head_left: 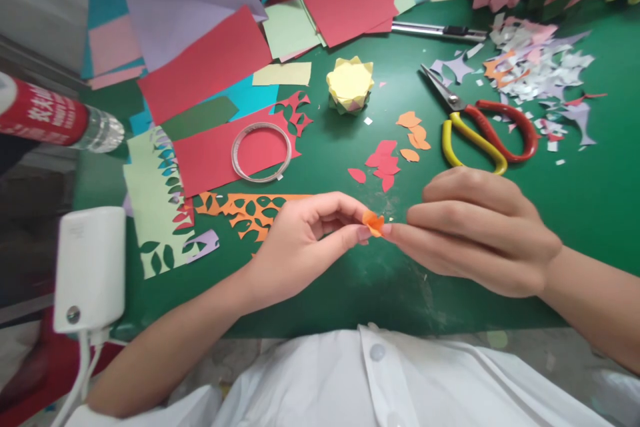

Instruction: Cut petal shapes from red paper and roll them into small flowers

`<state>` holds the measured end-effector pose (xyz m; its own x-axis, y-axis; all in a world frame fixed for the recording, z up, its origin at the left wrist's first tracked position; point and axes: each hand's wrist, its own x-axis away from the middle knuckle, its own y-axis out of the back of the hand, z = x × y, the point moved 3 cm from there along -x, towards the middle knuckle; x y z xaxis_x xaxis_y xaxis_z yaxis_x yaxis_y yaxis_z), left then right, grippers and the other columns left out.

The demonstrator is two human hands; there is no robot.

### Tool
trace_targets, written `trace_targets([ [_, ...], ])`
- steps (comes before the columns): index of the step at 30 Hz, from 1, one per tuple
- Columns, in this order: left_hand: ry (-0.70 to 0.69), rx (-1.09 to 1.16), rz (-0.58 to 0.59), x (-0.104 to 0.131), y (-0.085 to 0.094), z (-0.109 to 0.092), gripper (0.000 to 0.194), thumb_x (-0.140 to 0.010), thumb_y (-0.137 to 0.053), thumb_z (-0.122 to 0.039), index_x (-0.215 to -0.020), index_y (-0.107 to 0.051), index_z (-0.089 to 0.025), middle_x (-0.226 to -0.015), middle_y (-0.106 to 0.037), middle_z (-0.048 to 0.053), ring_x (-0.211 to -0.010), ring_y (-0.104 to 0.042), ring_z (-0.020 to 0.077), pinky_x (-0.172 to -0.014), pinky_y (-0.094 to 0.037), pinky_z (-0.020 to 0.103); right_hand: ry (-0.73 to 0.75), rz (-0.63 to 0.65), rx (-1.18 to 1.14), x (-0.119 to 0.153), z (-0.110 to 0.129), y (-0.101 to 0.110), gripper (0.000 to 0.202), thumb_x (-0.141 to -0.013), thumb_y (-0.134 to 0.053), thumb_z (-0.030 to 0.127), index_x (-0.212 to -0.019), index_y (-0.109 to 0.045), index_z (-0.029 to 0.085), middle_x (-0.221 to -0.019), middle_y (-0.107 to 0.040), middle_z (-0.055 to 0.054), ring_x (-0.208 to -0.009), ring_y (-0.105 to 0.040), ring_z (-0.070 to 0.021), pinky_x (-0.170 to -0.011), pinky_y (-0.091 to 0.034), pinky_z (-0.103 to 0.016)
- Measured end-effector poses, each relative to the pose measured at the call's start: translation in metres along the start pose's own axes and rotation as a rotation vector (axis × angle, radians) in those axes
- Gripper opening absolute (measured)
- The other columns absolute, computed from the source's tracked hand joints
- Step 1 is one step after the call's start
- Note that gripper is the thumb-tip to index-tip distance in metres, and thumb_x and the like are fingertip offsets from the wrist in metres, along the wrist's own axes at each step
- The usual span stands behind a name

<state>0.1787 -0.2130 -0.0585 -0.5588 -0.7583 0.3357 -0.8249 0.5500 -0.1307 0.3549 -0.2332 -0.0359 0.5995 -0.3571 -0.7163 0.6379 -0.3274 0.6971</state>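
Note:
Between thumb and index finger, my left hand (313,237) pinches a small folded orange paper piece (373,222). The fingers of my right hand (475,230) are bent and closed, with a fingertip touching the right side of that piece; whether they grip anything is hidden. Beyond my hands lie red paper petals (384,159) and orange paper petals (413,128) in two loose groups. A yellow paper flower (350,83) stands behind them. Scissors with red and yellow handles (475,117) rest just behind my right hand, blades partly apart.
A roll of tape (261,152) lies on red paper at left, near cut orange paper (253,213) and green paper (150,203). Paper scraps (543,67) and a cutter knife (440,31) are at back right. A bottle (55,117) and white power bank (90,270) are far left.

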Motion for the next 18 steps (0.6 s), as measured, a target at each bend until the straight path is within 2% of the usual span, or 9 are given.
trace_targets([
  [10, 0.0, -0.054, -0.038, 0.0, 0.0015, -0.0002, 0.004, -0.084, -0.066, -0.014, -0.082, -0.068, -0.017, -0.08, -0.07, 0.0, -0.074, -0.066, 0.0113, -0.069, -0.055, 0.019, 0.038, -0.027, 0.052, 0.0028, -0.0015, 0.0028, 0.012, -0.077, -0.071, 0.011, -0.073, -0.063, 0.018, -0.063, -0.059, 0.0, -0.058, -0.052, -0.0149, -0.047, -0.045, -0.03],
  [15, 0.021, -0.024, -0.057, -0.0014, 0.0013, 0.0014, 0.003, -0.082, -0.068, -0.015, -0.08, -0.068, -0.017, -0.076, -0.069, -0.001, -0.071, -0.066, 0.0101, -0.067, -0.054, 0.018, 0.011, 0.001, 0.082, 0.0038, 0.0014, 0.0024, 0.013, -0.076, -0.072, 0.011, -0.073, -0.061, 0.017, -0.059, -0.061, -0.001, -0.056, -0.052, -0.0155, -0.048, -0.046, -0.03],
  [18, 0.024, -0.013, -0.078, -0.0029, 0.0002, 0.0013, 0.003, -0.081, -0.069, -0.016, -0.079, -0.068, -0.017, -0.075, -0.069, -0.001, -0.07, -0.065, 0.0098, -0.067, -0.054, 0.018, -0.063, -0.004, 0.068, 0.0034, 0.0036, -0.0021, 0.014, -0.078, -0.07, 0.011, -0.074, -0.058, 0.018, -0.058, -0.06, -0.001, -0.055, -0.051, -0.0147, -0.048, -0.046, -0.029],
])
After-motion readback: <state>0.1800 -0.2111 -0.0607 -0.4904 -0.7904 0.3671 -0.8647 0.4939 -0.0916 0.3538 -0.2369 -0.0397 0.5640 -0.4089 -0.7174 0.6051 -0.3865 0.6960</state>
